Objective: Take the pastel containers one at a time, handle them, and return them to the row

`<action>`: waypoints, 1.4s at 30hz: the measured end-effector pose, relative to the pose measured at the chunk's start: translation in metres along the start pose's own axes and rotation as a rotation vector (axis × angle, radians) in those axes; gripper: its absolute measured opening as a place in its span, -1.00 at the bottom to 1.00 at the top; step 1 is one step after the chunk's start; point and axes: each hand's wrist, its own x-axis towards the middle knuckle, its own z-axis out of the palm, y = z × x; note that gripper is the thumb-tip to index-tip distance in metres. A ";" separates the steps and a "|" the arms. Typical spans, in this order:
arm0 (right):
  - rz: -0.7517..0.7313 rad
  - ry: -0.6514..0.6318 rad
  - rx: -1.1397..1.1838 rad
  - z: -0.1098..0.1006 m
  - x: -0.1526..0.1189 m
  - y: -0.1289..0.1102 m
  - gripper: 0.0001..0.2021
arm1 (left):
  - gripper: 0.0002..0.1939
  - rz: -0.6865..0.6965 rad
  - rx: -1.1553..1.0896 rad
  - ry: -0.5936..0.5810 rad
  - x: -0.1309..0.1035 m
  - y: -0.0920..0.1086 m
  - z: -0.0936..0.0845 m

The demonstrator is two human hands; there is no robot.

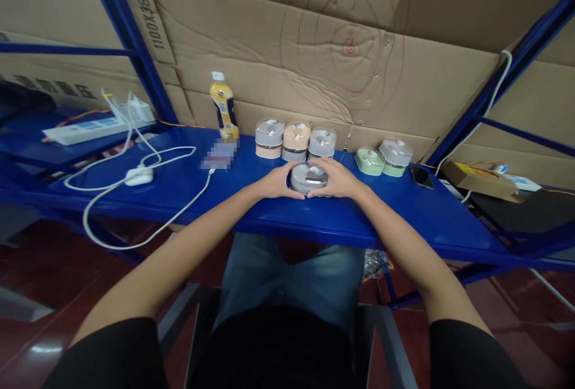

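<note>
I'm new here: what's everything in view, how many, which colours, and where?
table: 1, blue, across the middle
round container: 1, grey, front centre
two-tone stacks: 2, peach and grey, behind it
partly hidden container: 1, grey, right of those
green container: 1, green, right of centre
other stack: 1, grey over green, beside it
bottle: 1, yellow and dark, back left
flat item: 1, blurred out, before the bottle
cables: several, white, left
adapter: 1, white, left
power strip: 1, white, far left
phone: 1, dark, right
open box: 1, brown, far right
cardboard panels: several, brown, background
jeans: 1 pair, blue, below the table
left hand: 1, bare, container's left
right hand: 1, bare, container's right
</note>
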 end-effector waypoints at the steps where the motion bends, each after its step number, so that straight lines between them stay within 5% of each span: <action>1: 0.003 -0.002 0.007 0.001 0.000 0.001 0.07 | 0.17 0.010 0.001 0.008 0.000 0.000 0.000; 23: -0.043 -0.025 0.004 -0.007 0.000 -0.008 -0.03 | 0.07 -0.051 -0.005 0.014 0.002 0.007 -0.002; 42: -0.049 -0.098 0.073 -0.003 -0.001 0.013 -0.05 | 0.00 -0.112 0.023 0.045 0.002 -0.001 -0.004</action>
